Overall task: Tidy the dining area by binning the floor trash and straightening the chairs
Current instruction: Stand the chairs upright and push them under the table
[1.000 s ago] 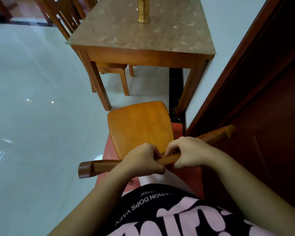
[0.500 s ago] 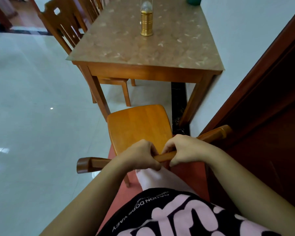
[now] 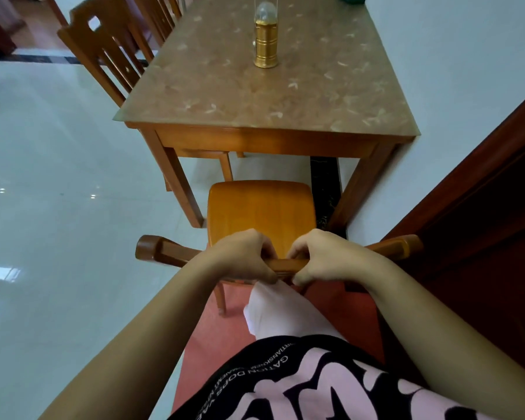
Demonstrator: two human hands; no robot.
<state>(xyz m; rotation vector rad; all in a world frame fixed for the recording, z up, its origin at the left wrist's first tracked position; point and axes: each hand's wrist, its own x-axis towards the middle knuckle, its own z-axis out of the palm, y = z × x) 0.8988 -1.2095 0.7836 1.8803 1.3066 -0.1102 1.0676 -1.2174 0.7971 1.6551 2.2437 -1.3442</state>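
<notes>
- Grip: left hand (image 3: 243, 257) and right hand (image 3: 325, 257) both curled over top rail (image 3: 170, 253) of chair (image 3: 261, 207); side by side near rail's middle, short bare stretch of wood between them; both clamped tight on it
- Chair position: seat lies ahead of the hands, facing table (image 3: 209, 95); seat's front edge sits just short of the table's near edge, between the two near legs; one rear chair leg visible on red mat (image 3: 225, 344)
- Key relation: rail's long axis runs left-right, roughly parallel to the table's near edge; seat extends from the grip straight toward the table; neither hand nearer, grip looks symmetric; so next move is probably a straight forward push, no twist
- Risk: table legs flank the seat closely on both sides; dark door (image 3: 482, 222) close on the right; uneven push could yaw the seat into a leg
- Rest: gold lantern (image 3: 265, 40) upright on the table top; second chair (image 3: 103, 50) at the table's left side; no floor trash in view; chair step looks nearly done
</notes>
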